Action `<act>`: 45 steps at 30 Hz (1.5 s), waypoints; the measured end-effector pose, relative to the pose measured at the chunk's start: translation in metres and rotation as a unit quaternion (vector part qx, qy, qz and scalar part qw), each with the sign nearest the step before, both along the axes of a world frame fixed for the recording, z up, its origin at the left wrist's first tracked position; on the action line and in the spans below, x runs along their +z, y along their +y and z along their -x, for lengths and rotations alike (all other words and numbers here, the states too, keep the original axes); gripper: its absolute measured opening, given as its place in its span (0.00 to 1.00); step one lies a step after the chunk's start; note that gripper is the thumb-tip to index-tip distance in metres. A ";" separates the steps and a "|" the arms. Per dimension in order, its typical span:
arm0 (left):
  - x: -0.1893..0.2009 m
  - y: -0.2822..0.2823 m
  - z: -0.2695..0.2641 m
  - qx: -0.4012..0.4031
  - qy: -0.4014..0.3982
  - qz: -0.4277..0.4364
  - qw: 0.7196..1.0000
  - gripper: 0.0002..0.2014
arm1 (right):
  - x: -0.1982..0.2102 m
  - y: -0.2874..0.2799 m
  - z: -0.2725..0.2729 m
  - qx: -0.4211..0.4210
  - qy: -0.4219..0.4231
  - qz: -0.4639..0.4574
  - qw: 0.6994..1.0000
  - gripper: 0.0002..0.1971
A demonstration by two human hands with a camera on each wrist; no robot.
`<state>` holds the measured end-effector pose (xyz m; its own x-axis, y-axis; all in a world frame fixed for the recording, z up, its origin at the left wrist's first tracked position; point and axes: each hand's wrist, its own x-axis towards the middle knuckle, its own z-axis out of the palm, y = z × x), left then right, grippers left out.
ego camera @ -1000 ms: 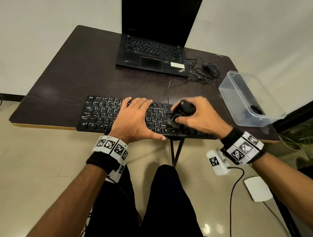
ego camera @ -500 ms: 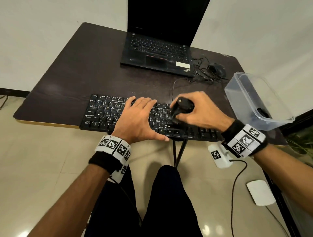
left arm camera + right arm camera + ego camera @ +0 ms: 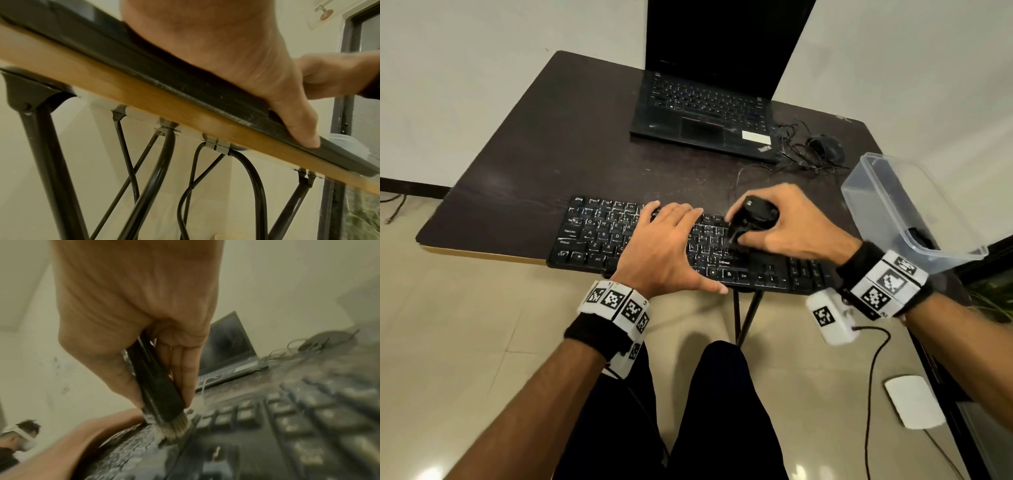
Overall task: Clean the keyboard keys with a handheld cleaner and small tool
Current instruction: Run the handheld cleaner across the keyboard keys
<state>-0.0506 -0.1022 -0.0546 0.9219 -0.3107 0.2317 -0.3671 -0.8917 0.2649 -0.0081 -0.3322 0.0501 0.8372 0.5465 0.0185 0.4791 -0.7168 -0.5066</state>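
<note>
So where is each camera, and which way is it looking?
Head: worn high, looking down at the black external keyboard; both forearms and knees show.
Left wrist: below the table edge, looking up; the left hand lies flat on that keyboard.
Right wrist: looks along the right hand gripping the black handheld cleaner.
Shared: head and right wrist show the black open laptop.

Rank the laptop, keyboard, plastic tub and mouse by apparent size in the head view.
1. laptop, screen included.
2. keyboard and plastic tub: too alike, and the tub sits nearer the edge of the wide lens.
3. mouse.
</note>
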 end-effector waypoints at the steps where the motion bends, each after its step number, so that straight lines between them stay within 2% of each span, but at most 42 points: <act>1: 0.000 0.000 -0.001 0.000 0.001 0.000 1.000 0.72 | -0.003 0.003 0.001 0.004 -0.008 0.001 1.000 0.14; 5: -0.001 -0.001 0.000 -0.004 0.000 0.000 1.000 0.72 | -0.003 0.007 -0.017 -0.070 -0.037 -0.020 0.997 0.12; 9: -0.002 0.001 -0.001 -0.006 -0.004 0.008 1.000 0.72 | -0.005 0.018 -0.006 0.010 -0.036 0.010 0.999 0.14; 13: -0.002 0.000 0.000 -0.009 -0.007 0.004 1.000 0.72 | 0.001 0.009 -0.024 -0.075 -0.039 -0.011 0.996 0.14; 18: -0.003 0.001 -0.001 -0.007 -0.010 0.012 1.000 0.72 | -0.003 0.006 -0.013 -0.012 -0.018 0.015 1.000 0.16; 22: -0.002 0.000 0.000 -0.009 -0.007 0.005 1.000 0.72 | 0.003 -0.001 -0.031 -0.097 -0.002 -0.027 0.995 0.16; 26: -0.002 0.000 -0.001 -0.005 -0.013 0.007 1.000 0.71 | -0.003 0.013 -0.013 -0.008 0.014 -0.017 1.000 0.16; 30: 0.000 0.000 0.000 -0.007 -0.002 -0.002 1.000 0.72 | 0.002 0.015 -0.033 -0.070 -0.012 -0.009 0.997 0.15; 35: -0.001 0.000 -0.001 -0.002 -0.008 0.006 1.000 0.72 | 0.000 0.025 -0.023 0.005 -0.019 0.023 1.000 0.16; 39: 0.001 -0.002 0.001 0.000 0.001 -0.007 1.000 0.72 | 0.002 0.021 -0.036 -0.070 -0.042 0.023 0.996 0.16; 43: 0.000 -0.001 -0.001 0.006 0.007 0.001 1.000 0.73 | -0.002 0.025 -0.019 -0.020 -0.016 0.011 1.000 0.16; 45: 0.000 -0.003 0.000 0.005 0.011 0.002 1.000 0.74 | -0.004 0.025 -0.021 -0.055 -0.020 0.003 0.998 0.16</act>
<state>-0.0502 -0.1047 -0.0546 0.9296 -0.3005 0.2134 -0.3526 -0.8938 0.2770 0.0132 -0.3071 0.0462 0.8906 0.4520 0.0498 0.4172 -0.7685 -0.4852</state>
